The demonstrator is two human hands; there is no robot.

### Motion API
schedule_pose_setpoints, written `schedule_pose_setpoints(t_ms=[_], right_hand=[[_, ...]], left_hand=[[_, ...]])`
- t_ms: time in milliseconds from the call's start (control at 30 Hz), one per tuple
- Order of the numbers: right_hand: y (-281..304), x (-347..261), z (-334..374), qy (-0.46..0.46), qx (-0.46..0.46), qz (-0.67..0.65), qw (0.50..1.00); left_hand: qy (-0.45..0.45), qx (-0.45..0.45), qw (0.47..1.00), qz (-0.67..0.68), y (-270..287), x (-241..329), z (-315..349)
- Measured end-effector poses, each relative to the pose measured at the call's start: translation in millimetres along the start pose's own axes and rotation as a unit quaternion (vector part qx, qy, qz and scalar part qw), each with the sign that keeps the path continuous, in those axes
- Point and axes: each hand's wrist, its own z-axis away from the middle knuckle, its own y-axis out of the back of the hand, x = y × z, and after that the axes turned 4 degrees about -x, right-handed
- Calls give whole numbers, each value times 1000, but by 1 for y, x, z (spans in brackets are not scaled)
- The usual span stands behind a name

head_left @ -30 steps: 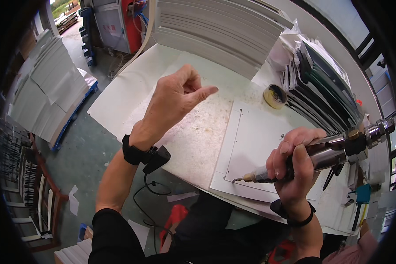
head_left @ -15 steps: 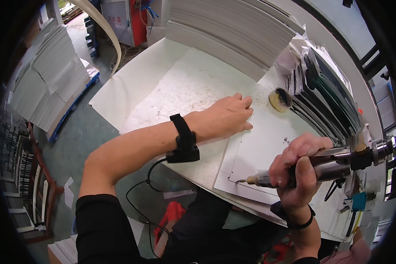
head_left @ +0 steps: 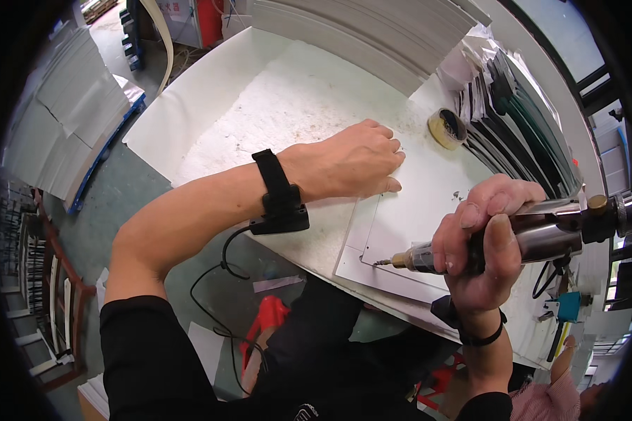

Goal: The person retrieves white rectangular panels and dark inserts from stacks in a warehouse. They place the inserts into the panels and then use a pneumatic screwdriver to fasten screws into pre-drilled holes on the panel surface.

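Note:
A metal-bodied pneumatic screwdriver (head_left: 544, 231) lies in my right hand (head_left: 481, 242), whose fingers wrap round its dark grip. Its slim bit points left, the tip close above the lower left corner area of a white panel (head_left: 407, 228), near a small dark mark. I cannot tell if the tip touches. My left hand (head_left: 358, 160) lies over the panel's far left part, its fingers curled under and the thumb apart from them; anything inside is hidden. A few small dark screws (head_left: 456, 196) lie on the panel beyond my right hand.
A round yellowish tub (head_left: 446, 129) with dark small pieces stands at the panel's far side. Dark and white sheets (head_left: 519, 133) lean in a stack at the right. White boards (head_left: 358, 35) stand behind the table (head_left: 288, 91). A cable (head_left: 200, 309) hangs from my left wrist.
The view has shifted, so the table sits higher and slightly left. The screwdriver's tip has stayed near the same corner; both hands keep their poses.

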Motion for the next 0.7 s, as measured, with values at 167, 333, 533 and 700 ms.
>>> schedule_pose_setpoints(t_ms=[167,333,533,700], right_hand=[[-2,1,-3,-2,-12,-6,1000],[-2,1,-2,-5,-25,-14,1000],[-1,6,-1,4,-38,-22,999],[0,11,3,12,-53,-57,997]], left_hand=[[6,1,1000,1,-2,1,5],[7,-1,1000,3,0,2,5],[15,-14,1000,9,2,3,5],[13,-3,1000,6,0,3,6]])
